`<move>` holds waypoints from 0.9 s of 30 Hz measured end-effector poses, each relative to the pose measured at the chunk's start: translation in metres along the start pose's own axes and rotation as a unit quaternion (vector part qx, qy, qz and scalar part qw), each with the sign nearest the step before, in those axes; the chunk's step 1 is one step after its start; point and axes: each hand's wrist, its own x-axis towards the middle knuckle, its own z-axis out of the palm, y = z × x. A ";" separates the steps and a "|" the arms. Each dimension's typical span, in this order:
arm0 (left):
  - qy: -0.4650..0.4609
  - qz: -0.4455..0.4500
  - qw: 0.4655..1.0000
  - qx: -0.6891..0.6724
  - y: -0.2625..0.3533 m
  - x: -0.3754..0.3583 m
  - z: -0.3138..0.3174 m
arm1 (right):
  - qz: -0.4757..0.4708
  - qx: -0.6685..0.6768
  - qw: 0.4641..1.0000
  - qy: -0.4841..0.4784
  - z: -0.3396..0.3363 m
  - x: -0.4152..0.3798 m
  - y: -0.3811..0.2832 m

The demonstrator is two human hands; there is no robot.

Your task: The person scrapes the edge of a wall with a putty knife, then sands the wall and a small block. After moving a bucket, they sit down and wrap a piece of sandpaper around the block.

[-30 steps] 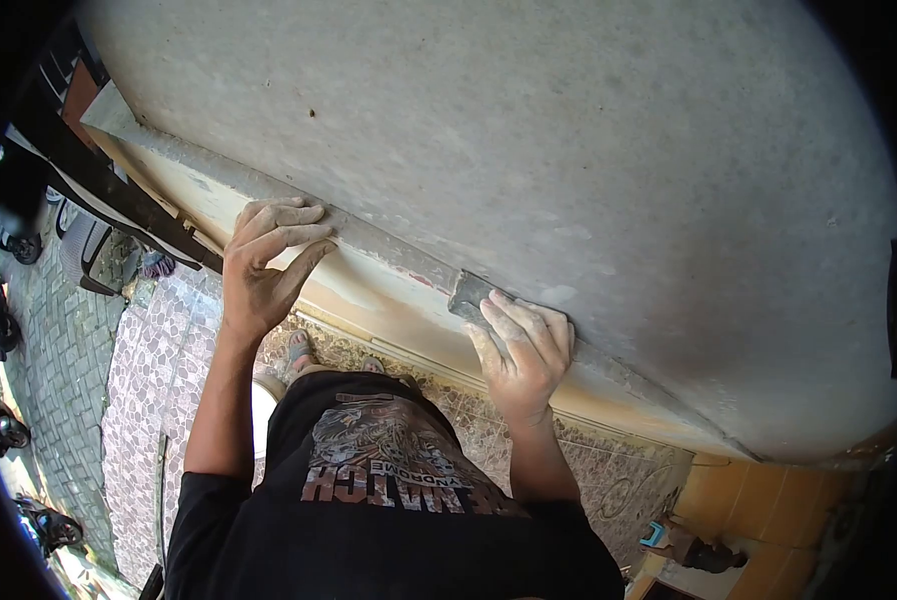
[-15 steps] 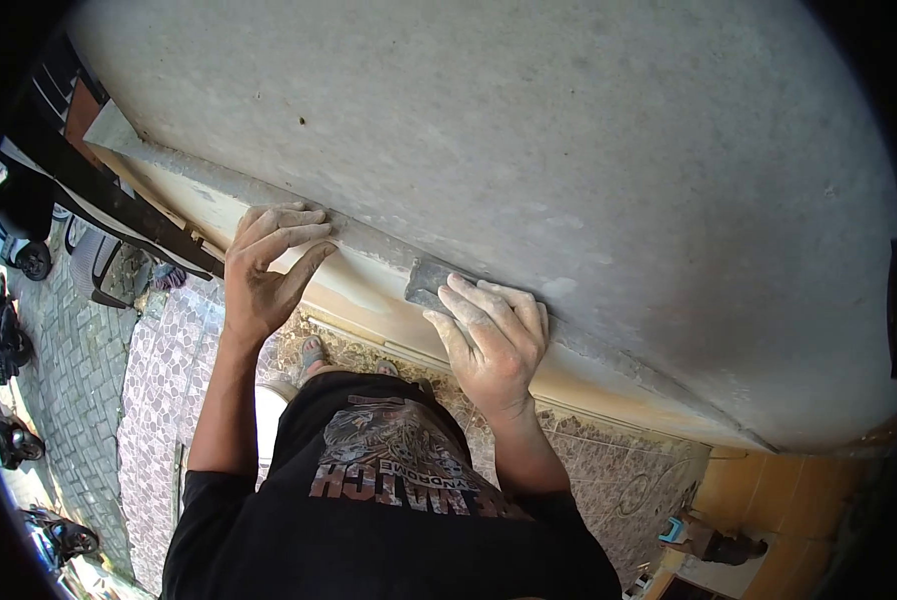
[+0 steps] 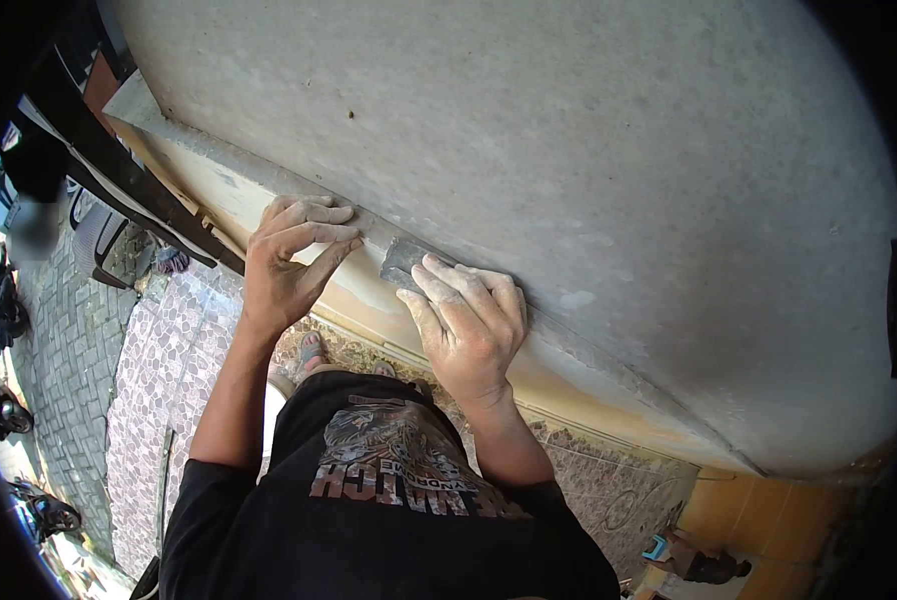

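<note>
Dusty fingers of my right hand (image 3: 474,325) are wrapped round a dark grey sanding block (image 3: 401,262), pressed flat against the narrow ledge (image 3: 619,372) at the foot of the grey wall. The block's left end sticks out past my fingertips; the rest is under my hand. Farther left, my left hand (image 3: 291,258) rests its fingertips on the same ledge, thumb a little apart below them, with nothing visible in it. Pale powder coats both hands. Beneath the ledge runs a cream and yellowish wall face (image 3: 354,285).
A large grey plastered wall (image 3: 589,150) fills the top. Dark metal bars (image 3: 139,190) stand at the left. A chair (image 3: 109,240) and several motorbikes (image 3: 4,310) are on the paving. At lower right another person (image 3: 714,568) is near a blue object (image 3: 656,547).
My right hand has slid the sanding block leftward along the ledge, closer to my left hand. My left thumb has come nearer its fingers. The view has shifted slightly.
</note>
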 end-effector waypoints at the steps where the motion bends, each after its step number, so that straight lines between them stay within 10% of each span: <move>1: 0.002 0.002 1.000 0.003 -0.001 0.001 -0.001 | -0.002 0.002 1.000 0.003 -0.004 -0.001 0.001; 8: 0.011 0.001 1.000 -0.022 -0.004 -0.003 0.004 | 0.044 -0.065 0.996 -0.035 -0.081 -0.043 0.046; 27: 0.081 0.055 0.992 0.073 -0.029 -0.007 -0.012 | 0.029 -0.069 0.997 -0.032 -0.035 -0.014 0.004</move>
